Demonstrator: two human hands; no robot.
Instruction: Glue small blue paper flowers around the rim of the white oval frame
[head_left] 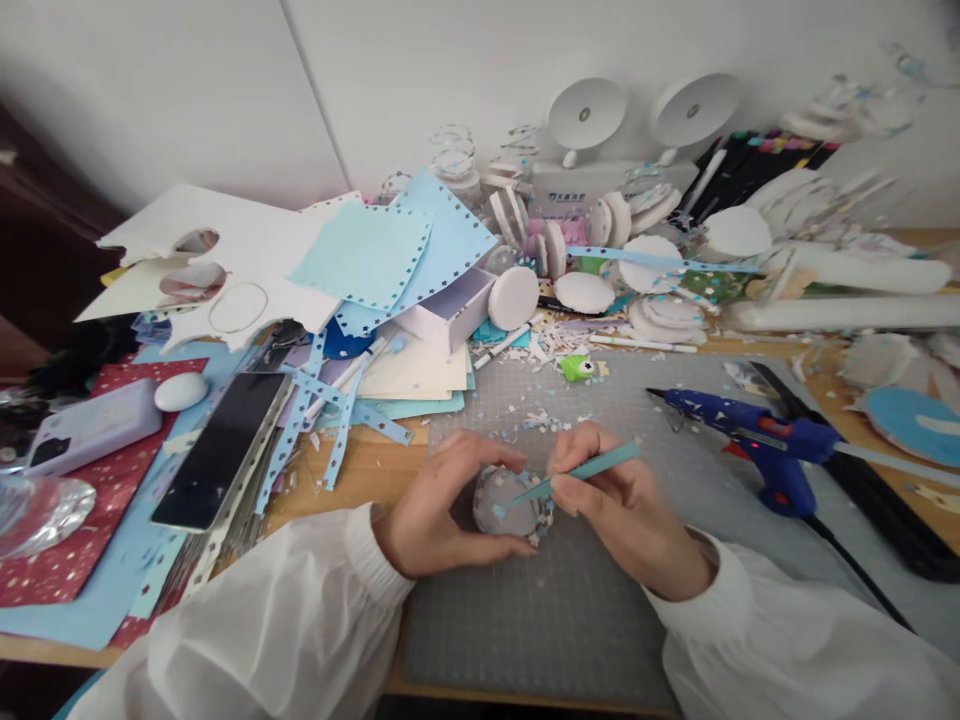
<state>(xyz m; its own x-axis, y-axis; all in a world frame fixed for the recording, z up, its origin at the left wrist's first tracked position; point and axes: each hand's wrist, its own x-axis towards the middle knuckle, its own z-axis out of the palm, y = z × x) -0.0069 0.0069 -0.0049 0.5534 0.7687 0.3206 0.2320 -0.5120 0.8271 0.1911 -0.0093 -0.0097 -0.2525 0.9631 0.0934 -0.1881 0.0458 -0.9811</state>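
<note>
My left hand [450, 505] is curved round a small round white disc [499, 497], its thumb at the near edge and its fingers at the far edge. Small pale blue and white bits line the disc's rim. My right hand [622, 505] pinches a thin teal tool [600, 462] whose tip points down over the disc's face. Whether the tip touches the disc, I cannot tell. Under both hands lies a grey cutting mat [540, 620], with tiny paper stars [536, 420] scattered just beyond them.
A blue glue gun [772, 440] and a long black bar [885, 490] lie at the right. Cut paper sheets [367, 250] and a black phone [221, 450] are on the left. White discs [585, 292] crowd the back, near a green clip [577, 368].
</note>
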